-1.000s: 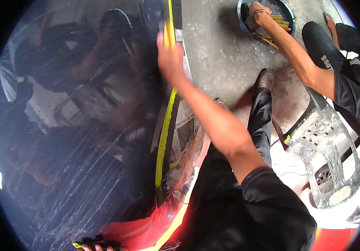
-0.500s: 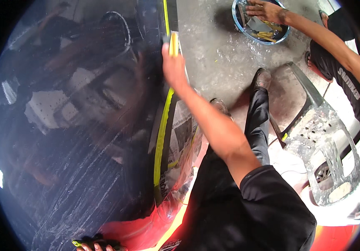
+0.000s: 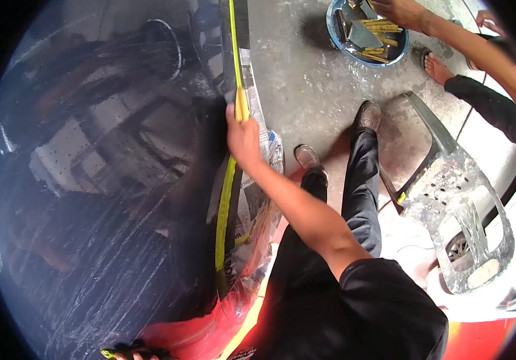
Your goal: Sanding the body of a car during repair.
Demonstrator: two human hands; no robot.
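Observation:
My right hand (image 3: 244, 144) is closed around a folded yellow sheet (image 3: 241, 105) with a grey edge, pressed along the border of a glossy dark car panel (image 3: 108, 228). Yellow-green masking tape (image 3: 225, 210) runs beside that border, passing under the hand. At the bottom edge, only some fingers of my left hand (image 3: 129, 356) show. They are curled against a dark thing with a yellow-green end (image 3: 108, 353), too cut off to identify. White scratches and dull streaks mark the panel.
Newspaper (image 3: 246, 207) and clear plastic hang past the tape. On the floor stands a blue basin (image 3: 331, 36) with yellow strips and grey sheets, a co-worker's hand (image 3: 399, 12) over it. A stained plastic chair (image 3: 444, 180) stands right of my legs.
My right hand has slid toward me along the taped border with the yellow sheet. The co-worker's hand has shifted right over the basin, and their foot has come forward.

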